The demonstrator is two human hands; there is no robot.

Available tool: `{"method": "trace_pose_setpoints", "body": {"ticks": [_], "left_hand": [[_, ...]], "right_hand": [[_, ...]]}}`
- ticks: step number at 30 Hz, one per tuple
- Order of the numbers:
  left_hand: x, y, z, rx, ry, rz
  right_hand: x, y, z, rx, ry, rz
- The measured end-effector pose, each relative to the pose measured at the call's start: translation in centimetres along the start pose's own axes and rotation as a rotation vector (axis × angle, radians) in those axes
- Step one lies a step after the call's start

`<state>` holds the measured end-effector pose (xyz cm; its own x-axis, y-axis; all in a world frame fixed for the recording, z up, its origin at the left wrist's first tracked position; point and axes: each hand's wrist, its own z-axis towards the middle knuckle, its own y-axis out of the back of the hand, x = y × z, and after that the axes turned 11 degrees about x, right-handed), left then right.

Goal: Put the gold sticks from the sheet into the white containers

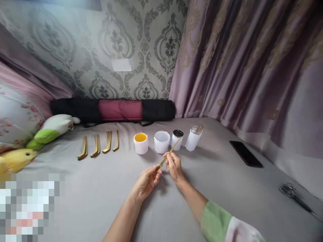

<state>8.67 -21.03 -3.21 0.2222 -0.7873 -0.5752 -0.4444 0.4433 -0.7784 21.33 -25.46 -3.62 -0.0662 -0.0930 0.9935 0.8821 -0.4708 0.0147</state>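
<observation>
My left hand point(148, 181) pinches the lower end of a thin gold-coloured stick point(164, 161). The fingers of my right hand point(174, 165) close round the same stick further up, and its tip points up and away toward the black-lined cup point(177, 144). From this angle I cannot tell whether the tip touches that cup. Beyond my hands stand a white tub with yellow inside point(141, 148), a white tub with a pale inside point(162, 145) and a white jar point(193, 143) holding several thin sticks. To the left lie several gold bent-ended sticks point(95, 146), grouped in small bundles.
A grey sheet point(106, 191) covers the surface. At the right lie a dark phone point(246, 153) and scissors point(289, 190). A black and maroon long bag point(119, 110) rests against the wall. Soft toys point(54, 129) sit at the left, and curtains point(227, 60) hang at the right.
</observation>
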Motion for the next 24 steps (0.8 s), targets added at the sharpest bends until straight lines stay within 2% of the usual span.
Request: {"method": "trace_pose_setpoints", "body": {"ticks": [10,24], "left_hand": [[0.3,-0.2,-0.2,0.019,0.008,0.053],[0.0,-0.2,-0.4,-0.021,0.038,0.033]], "right_hand": [[0.2,0.9,-0.1,0.028,-0.059,0.037],[3.1,3.5,1.9,-0.089,0.000,0.071]]}}
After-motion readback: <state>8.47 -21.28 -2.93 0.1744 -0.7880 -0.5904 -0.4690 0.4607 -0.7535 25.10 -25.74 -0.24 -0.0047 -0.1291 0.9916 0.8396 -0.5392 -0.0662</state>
